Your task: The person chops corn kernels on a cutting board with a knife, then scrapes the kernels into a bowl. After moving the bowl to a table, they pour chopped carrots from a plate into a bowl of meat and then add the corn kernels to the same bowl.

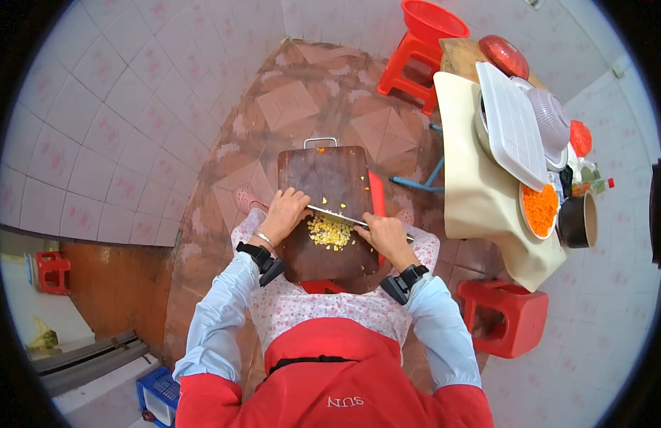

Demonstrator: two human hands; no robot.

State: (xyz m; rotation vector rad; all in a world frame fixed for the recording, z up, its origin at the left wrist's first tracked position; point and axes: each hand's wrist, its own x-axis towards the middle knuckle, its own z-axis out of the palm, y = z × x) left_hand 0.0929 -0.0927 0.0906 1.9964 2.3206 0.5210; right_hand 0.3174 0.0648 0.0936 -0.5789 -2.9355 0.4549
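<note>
Knife [339,216]: lies slantwise over the board [323,175], between the two hands, along the far side of the yellow bits [329,232]; its handle end is at the right and its blade runs toward the left hand.
Right hand [385,236]: closed around the knife's handle, whose end shows beyond the fist.
Left hand [288,212]: at the far end of the blade, fingers touching it; whether they pinch the steel or only press on it cannot be told.
Knife handling: stiff and thin, probably moderately heavy for its size; the handle is the safe hold, while the blade is likely slippery where damp; on the tip end, fingers best stay on the spine, clear of the edge.
Bits: mostly heaped near the middle of the board, a few apart beyond the blade; they look light, small and easily crushed, apt to scatter or cling to the steel; better gathered with the flat of the blade than picked singly.
Board: dark, flat, in front of the lap; probably stiff and fairly heavy; the metal handle [320,140] at its far end offers one hold, the side edges another.
Right side: a cloth-covered table [473,207] bears a bowl of orange shreds [540,211]; a dark pot [579,222] stands just beside it.
</note>
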